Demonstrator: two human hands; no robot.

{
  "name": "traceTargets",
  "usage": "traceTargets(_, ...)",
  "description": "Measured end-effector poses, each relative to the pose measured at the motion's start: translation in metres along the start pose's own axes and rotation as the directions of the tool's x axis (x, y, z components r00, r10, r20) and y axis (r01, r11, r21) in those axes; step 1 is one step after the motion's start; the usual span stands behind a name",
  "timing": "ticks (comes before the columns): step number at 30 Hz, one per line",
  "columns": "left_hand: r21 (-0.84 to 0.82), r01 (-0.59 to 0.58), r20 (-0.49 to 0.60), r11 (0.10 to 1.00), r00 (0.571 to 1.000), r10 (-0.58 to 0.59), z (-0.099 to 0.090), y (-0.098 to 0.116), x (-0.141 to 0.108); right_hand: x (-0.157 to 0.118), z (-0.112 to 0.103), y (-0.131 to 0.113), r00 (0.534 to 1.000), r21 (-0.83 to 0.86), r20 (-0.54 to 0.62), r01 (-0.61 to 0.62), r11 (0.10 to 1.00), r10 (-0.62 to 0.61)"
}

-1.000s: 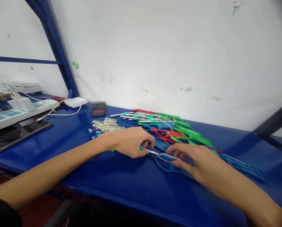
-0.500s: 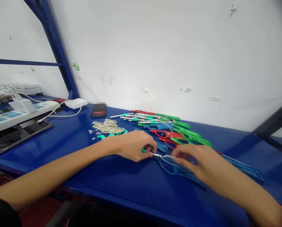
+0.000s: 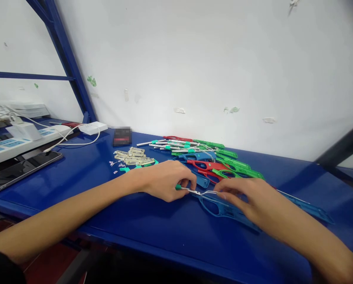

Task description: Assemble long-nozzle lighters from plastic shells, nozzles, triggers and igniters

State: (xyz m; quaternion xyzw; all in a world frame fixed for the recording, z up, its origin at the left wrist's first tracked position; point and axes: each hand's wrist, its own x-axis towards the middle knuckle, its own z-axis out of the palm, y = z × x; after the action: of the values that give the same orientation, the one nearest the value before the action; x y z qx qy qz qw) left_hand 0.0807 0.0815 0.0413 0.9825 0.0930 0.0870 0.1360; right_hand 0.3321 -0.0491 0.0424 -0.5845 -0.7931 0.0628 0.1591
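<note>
My left hand is closed in a pinch on a slim metal tube with a dark green tip. From the tube's right end runs a thin pale wire, which my right hand pinches between thumb and finger. Beneath the hands lies a translucent blue plastic shell with an oval finger opening, like half of a long-nosed lighter's casing. Behind them is a pile of similar shells, among them a red one and a green one.
Several metal tubes with green collars lie at the back. Left of them are cream-coloured small parts. A tablet or phone, a power strip and a white box with a cable occupy the blue table's left end.
The view has shifted slightly. Both hands keep their pinch on the tube and wire, and their positions relative to each other are nearly the same.
</note>
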Motion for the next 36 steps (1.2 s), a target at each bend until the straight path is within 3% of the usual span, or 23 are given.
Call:
traceTargets(24,0.111,-0.023,0.059,0.994,0.998,0.017,-0.001,0.011,0.001,0.000,0.008,0.009,0.983,0.027,0.173,-0.067,0.997,0.062)
traceTargets(36,0.231,-0.051,0.040,0.972,0.998,0.043,0.007,0.015,0.000,0.000,0.011,0.006,0.956,0.051,0.216,-0.215,0.975,0.200)
